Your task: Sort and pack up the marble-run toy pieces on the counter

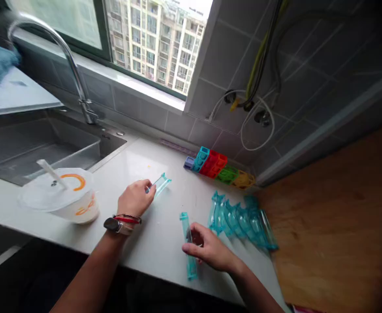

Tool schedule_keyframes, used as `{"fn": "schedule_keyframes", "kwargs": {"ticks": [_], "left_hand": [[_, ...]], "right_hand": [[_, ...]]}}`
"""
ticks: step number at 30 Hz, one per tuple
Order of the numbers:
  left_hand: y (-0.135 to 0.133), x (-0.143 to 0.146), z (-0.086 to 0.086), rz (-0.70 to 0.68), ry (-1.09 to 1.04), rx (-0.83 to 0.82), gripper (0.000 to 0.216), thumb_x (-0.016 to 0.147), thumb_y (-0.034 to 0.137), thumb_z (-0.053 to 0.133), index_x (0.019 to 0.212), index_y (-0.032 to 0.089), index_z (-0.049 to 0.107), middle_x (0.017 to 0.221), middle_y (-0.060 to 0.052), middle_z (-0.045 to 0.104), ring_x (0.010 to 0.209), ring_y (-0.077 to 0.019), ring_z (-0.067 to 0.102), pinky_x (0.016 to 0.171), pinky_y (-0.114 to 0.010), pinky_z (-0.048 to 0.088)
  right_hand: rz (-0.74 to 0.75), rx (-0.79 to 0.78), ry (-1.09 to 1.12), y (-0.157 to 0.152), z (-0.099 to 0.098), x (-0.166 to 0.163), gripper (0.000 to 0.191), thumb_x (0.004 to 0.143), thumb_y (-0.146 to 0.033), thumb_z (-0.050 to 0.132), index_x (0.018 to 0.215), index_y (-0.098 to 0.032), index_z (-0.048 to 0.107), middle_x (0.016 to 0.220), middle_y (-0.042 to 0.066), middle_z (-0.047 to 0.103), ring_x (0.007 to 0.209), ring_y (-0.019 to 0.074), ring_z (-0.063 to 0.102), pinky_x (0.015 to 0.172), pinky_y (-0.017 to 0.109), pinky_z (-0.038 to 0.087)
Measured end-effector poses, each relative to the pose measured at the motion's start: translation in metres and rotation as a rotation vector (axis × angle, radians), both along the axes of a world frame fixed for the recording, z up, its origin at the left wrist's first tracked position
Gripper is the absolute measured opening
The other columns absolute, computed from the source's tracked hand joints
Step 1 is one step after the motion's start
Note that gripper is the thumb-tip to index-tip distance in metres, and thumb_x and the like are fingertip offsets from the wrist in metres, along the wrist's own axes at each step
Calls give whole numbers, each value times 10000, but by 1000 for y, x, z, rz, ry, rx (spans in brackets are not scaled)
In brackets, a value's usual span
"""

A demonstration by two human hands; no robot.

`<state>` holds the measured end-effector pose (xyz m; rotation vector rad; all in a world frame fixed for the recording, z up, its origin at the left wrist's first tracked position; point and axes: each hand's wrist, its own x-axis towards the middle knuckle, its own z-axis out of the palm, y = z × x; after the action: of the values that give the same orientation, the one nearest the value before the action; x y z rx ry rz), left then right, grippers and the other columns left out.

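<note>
My left hand (135, 198) is closed on one end of a short clear teal plastic tube piece (161, 183) that lies on the white counter (165, 234). My right hand (209, 248) grips a longer clear teal tube piece (187, 243) lying lengthwise toward the counter's front edge. A watch and red band sit on my left wrist. Just right of my right hand lies a heap of several more teal curved pieces (239, 219).
A row of colored blocks (219, 167) stands against the tiled wall. A lidded white cup with a straw (60, 195) sits at the left front. Behind it are a steel sink (37, 148) and faucet (70, 61). A wooden surface (334, 226) adjoins on the right.
</note>
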<state>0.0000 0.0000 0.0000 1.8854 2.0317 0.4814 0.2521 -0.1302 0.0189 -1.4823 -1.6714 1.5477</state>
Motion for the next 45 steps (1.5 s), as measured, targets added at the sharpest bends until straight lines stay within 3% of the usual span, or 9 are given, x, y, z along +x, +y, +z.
{"fn": "schedule_keyframes", "kwargs": {"ticks": [5,9,12,16,24,30,35,39,45], "left_hand": [[5,-7,-8,16,-19,-37,336,941,498,460,955,262,699,1005,-89,782,931,-326,718,643,-348,448],[3,-9,-16,12,-11,-50,333,949,447,452,1098,259,682,1019,-121,780,906,-355,724,649,-376,469],[0,-8,-19,-4,2,-26,371,967,406,436,1238,243,629,1074,-144,771,924,-361,727,675,-392,484],[-2,-6,-18,-39,16,-3,374,972,402,471,1284,245,604,1082,-136,775,927,-337,738,688,-371,487],[-1,-3,-17,-18,69,-28,425,942,482,533,1299,267,614,924,-123,790,882,-381,747,663,-386,481],[3,-7,-17,-69,34,-29,363,938,473,559,1221,265,654,967,-90,787,904,-344,741,653,-372,504],[-4,4,-8,-69,12,221,533,982,508,512,1394,174,566,1269,-189,685,1160,-396,648,889,-491,547],[-22,31,-1,-326,-41,455,595,982,523,543,1454,162,513,1393,-194,621,1306,-397,570,1048,-542,504],[-62,87,-14,-665,-171,432,557,987,378,568,1506,194,477,1534,-168,547,1523,-394,376,1206,-604,377]], "right_hand": [[-56,122,-284,27,10,-11,422,823,-574,789,923,-220,584,723,-53,543,667,136,509,619,254,373],[-102,181,-548,52,22,-20,681,828,-648,749,1307,-199,566,700,-34,594,693,200,613,627,281,395],[-144,231,-717,75,24,-30,874,827,-650,740,1491,-166,441,898,75,703,868,283,696,718,325,456],[-148,197,-778,102,16,-44,877,811,-660,740,1464,-144,464,1100,185,724,947,336,728,744,362,518],[-220,99,-674,136,-2,-66,854,777,-678,770,1342,-82,533,973,204,753,513,252,696,552,358,538],[-250,142,-552,84,16,-55,902,946,-702,543,1626,-179,262,913,108,762,409,197,650,541,339,545],[-336,442,-688,5,26,-2,497,978,-494,614,1392,-220,633,816,46,769,856,286,761,834,375,549],[-482,535,-690,-28,13,22,410,978,-403,609,1333,-207,674,1185,101,750,954,264,742,909,382,559],[-425,490,-732,-35,-10,11,526,954,-377,640,1457,-229,605,1584,172,485,1030,291,754,932,424,595]]}}
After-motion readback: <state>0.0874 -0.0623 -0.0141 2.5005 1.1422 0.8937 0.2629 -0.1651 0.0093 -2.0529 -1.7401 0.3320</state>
